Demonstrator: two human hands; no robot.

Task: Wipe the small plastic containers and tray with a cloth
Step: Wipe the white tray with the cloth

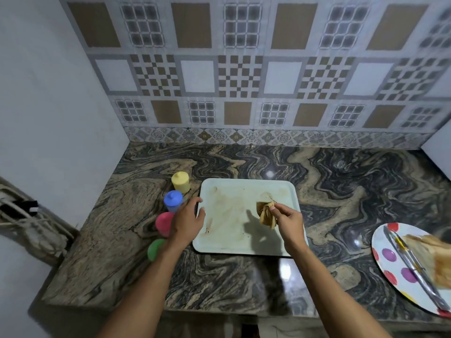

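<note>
A pale tray with brown smears lies on the marbled counter. My right hand pinches a crumpled brown cloth just above the tray's right half. My left hand holds the tray's left edge, thumb over the rim. To the left of the tray stand several small plastic containers in a row: yellow, blue, pink and green. My left forearm partly covers the pink and green ones.
A spotted plate with bread and metal tongs sits at the counter's right edge. Tiled wall runs behind, a plain wall on the left. Cables hang at the far left below the counter corner.
</note>
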